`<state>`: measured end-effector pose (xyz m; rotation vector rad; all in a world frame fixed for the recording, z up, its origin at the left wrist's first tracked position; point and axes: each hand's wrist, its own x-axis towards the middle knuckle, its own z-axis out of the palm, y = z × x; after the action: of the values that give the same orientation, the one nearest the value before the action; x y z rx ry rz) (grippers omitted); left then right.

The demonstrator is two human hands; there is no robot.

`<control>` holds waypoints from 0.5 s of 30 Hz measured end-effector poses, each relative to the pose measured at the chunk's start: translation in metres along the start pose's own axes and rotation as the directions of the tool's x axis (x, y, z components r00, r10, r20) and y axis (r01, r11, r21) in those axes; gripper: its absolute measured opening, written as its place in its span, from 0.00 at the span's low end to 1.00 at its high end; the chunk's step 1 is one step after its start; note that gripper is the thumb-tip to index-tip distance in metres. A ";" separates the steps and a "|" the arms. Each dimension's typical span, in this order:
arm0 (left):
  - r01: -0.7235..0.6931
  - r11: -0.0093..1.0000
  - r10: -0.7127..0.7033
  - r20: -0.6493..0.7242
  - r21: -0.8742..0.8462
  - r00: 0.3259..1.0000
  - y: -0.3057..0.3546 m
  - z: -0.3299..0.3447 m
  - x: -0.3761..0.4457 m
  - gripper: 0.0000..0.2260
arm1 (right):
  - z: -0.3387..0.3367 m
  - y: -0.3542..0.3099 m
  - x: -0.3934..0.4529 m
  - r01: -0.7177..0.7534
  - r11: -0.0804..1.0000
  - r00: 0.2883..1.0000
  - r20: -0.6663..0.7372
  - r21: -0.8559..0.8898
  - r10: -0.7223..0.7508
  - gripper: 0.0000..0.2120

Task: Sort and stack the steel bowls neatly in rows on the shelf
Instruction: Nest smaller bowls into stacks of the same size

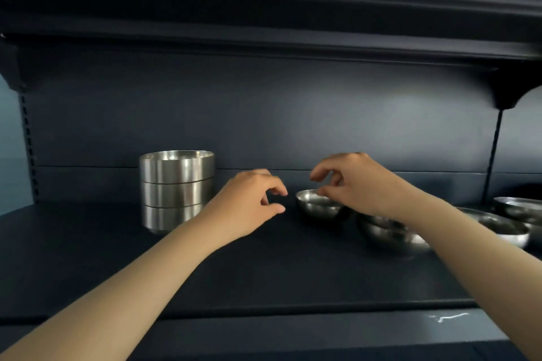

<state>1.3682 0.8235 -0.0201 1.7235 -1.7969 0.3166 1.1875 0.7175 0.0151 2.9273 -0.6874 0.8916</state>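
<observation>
- Nearest: two bare forearms reaching in over the front edge of the dark shelf (264,278).
- Left hand (249,202) hovering above the shelf surface, fingers loosely curled, thumb and forefinger apart, holding nothing and touching nothing visible.
- Right hand (355,184) poised over the small bowl (318,206), fingers bent downward with a gap between thumb and forefinger; fingertips at or just above the near rim, contact impossible to confirm, no closed grip seen.
- Small bowl sitting upright on the shelf between the two hands, just to the right of the left thumb.
- Further right: wider round bowls (390,236) lying loose, partly hidden behind the right forearm, more at the frame's right edge; exact count unclear.
- Further back on the left: stack of straight-sided bowls (177,187), three tiers showing, standing upright near the back panel, well apart from the small bowl.
- Step in hand, by judgement: picking up the small bowl, sorting only partly done.
- Next move likely calling for a firm pinch on the rim, then a lift clear of the neighbouring bowls before placing it in a row of its own kind.
</observation>
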 end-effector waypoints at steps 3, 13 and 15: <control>0.063 0.998 -0.062 0.029 -0.010 0.998 0.025 0.030 0.012 0.09 | -0.023 0.043 -0.022 -0.001 1.000 1.000 0.018 0.007 0.001 0.06; 0.027 0.993 -0.004 0.191 -0.117 0.982 0.099 0.081 0.042 0.19 | -0.073 0.128 -0.078 -0.037 0.998 0.954 0.300 0.058 0.018 0.05; 0.014 0.998 0.006 0.290 -0.069 0.957 0.109 0.087 0.053 0.19 | -0.073 0.137 -0.083 -0.035 0.997 0.933 0.361 0.062 0.010 0.07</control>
<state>1.2425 0.7443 -0.0303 1.7969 -1.9836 -0.0048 1.0307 0.6375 0.0159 3.1848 -0.7152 0.3815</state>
